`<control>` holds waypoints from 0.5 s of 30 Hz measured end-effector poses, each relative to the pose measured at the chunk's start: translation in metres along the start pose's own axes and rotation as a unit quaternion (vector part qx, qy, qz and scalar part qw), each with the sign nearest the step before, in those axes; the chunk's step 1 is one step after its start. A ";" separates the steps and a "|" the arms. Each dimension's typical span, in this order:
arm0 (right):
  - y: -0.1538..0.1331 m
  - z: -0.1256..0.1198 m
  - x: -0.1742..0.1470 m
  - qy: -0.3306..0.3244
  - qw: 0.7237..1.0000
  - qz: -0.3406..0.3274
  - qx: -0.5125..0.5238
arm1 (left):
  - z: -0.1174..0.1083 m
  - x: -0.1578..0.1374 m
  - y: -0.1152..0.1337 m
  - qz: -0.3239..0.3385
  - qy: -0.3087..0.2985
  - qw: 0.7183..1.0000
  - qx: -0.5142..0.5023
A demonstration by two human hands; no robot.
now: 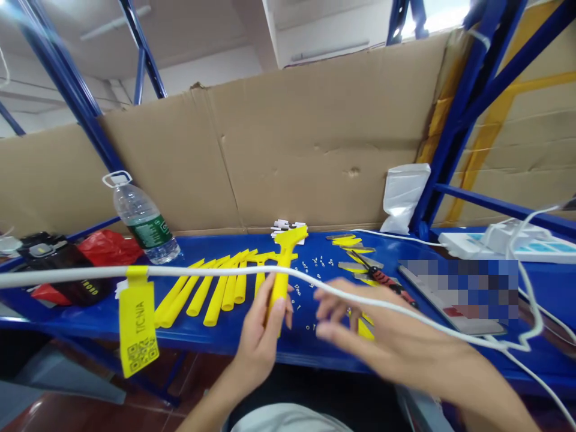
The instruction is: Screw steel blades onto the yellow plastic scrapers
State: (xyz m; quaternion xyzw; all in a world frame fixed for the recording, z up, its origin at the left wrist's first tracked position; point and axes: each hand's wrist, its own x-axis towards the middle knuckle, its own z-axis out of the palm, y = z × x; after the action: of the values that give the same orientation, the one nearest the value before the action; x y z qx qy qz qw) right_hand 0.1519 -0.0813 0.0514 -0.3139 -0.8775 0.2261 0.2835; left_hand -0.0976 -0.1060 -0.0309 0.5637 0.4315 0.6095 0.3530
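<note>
My left hand (263, 333) is closed around the shaft of a yellow plastic scraper handle (283, 258), held upright with its wide, forked head at the top. My right hand (360, 324) hovers to the right with thumb and fingers apart; it is slightly blurred and nothing shows in its grasp. Small screws and nuts (310, 264) lie scattered between the hands. Beyond the right hand are blades with yellow pieces (348, 241) and a red-and-black screwdriver (387, 281). Several more yellow handles (216, 294) lie in a row left of my left hand.
A white cable (198, 272) with a yellow tag (137, 327) crosses in front of the blue bench (189, 243). A water bottle (146, 222) and black flask (67, 270) stand left. At right are a tablet-like device (441, 300) and power strip (463, 246). Cardboard (315, 132) lines the back.
</note>
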 end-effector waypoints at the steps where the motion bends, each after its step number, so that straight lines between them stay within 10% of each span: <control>1: 0.006 -0.002 0.013 0.049 0.997 0.041 0.051 | 0.010 -0.002 0.001 -0.016 -0.021 0.999 -0.036; 4: 0.027 -0.007 0.037 0.179 0.976 0.095 0.077 | 0.034 -0.003 0.004 -0.066 -0.080 0.979 -0.176; 9: 0.047 -0.010 0.038 0.194 0.974 0.071 0.092 | 0.060 -0.001 0.002 -0.160 -0.170 0.916 -0.327; 12: 0.050 -0.014 0.036 0.191 0.967 0.066 0.158 | 0.052 0.011 0.006 -0.145 -0.173 0.944 -0.241; 15: 0.054 -0.020 0.036 0.244 0.948 0.072 0.193 | 0.019 0.042 0.034 0.038 -0.052 0.994 -0.088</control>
State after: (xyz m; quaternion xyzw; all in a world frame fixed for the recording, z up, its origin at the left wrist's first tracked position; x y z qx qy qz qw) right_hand 0.1648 -0.0147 0.0477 -0.3609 -0.6963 0.3275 0.5269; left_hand -0.0822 -0.0778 0.0166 0.5772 0.3356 0.6281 0.3997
